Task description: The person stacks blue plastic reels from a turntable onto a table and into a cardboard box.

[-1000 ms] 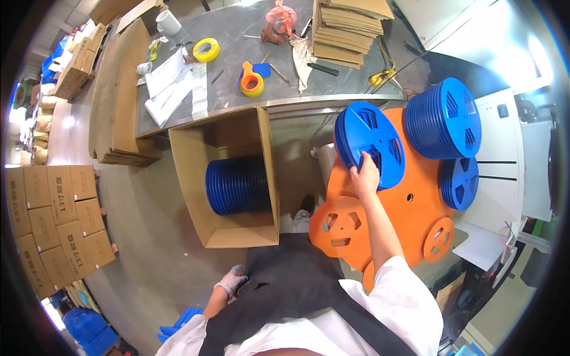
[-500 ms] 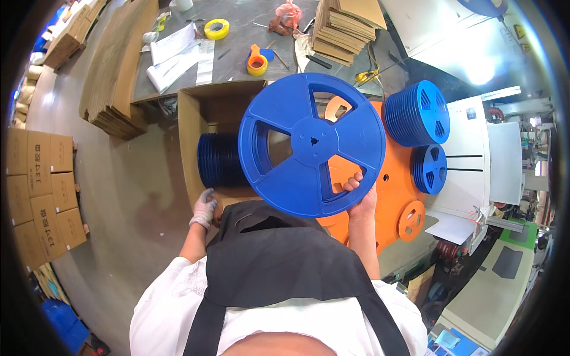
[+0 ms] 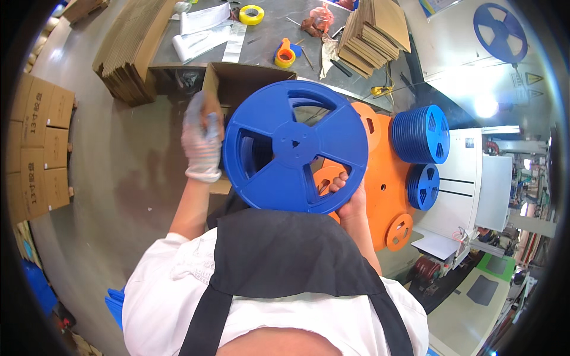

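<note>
A large blue plastic reel (image 3: 300,157) is held up in front of my body, its flat face showing. The bare fingers of my right hand (image 3: 353,199) curl through one of its openings and grip the lower right rim. My left hand (image 3: 202,139), in a whitish knit glove, is raised at the left side of an open cardboard box (image 3: 252,74), just left of the reel. Its fingers are blurred, so I cannot tell their shape or whether they touch the box. The reel hides most of the box's inside.
An orange board (image 3: 395,196) with round ends carries stacks of blue reels (image 3: 438,133) to the right. Behind, a grey table (image 3: 267,35) bears yellow tape (image 3: 252,15), a tape dispenser (image 3: 285,54) and flat cardboard (image 3: 374,38). Packed cartons (image 3: 35,154) stand at far left.
My left hand has risen from beside my waist to the box's left side. The blue reel has shifted a little left and now covers more of the box. My right hand keeps its grip.
</note>
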`<state>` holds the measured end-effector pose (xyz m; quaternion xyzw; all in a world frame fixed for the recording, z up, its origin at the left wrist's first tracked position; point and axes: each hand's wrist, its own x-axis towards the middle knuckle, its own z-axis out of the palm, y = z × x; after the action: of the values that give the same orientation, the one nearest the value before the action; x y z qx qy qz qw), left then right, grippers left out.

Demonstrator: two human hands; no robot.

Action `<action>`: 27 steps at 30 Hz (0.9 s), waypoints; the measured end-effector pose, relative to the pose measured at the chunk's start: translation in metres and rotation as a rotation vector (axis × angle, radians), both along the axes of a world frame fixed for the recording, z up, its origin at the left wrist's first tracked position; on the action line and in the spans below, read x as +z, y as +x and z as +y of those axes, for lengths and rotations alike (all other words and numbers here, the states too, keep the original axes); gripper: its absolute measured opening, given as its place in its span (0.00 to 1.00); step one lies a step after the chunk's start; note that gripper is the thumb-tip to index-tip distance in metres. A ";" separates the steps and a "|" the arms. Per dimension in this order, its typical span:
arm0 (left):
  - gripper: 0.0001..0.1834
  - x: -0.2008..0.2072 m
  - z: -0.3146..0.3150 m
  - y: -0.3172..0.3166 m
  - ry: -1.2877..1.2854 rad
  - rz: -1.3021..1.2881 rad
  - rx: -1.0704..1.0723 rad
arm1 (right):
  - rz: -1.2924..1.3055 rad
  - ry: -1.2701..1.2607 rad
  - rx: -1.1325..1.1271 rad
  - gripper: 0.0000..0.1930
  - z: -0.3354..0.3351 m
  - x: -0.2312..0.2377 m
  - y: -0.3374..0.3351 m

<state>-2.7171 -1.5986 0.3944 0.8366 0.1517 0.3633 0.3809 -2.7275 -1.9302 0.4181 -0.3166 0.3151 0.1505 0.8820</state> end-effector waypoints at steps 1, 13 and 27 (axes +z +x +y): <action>0.22 0.004 -0.014 0.010 -0.003 0.065 -0.082 | 0.031 -0.027 0.027 0.24 0.007 0.003 -0.001; 0.18 0.032 -0.109 0.004 0.039 0.162 -0.909 | 0.049 -0.154 0.054 0.21 0.015 0.007 -0.017; 0.37 -0.007 -0.010 -0.051 0.398 0.584 -0.940 | 0.114 -0.139 -0.172 0.24 -0.006 0.007 0.015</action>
<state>-2.7684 -1.6081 0.3872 0.9349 -0.2079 -0.0685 0.2792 -2.7120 -1.9363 0.4252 -0.3397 0.4002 0.0696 0.8483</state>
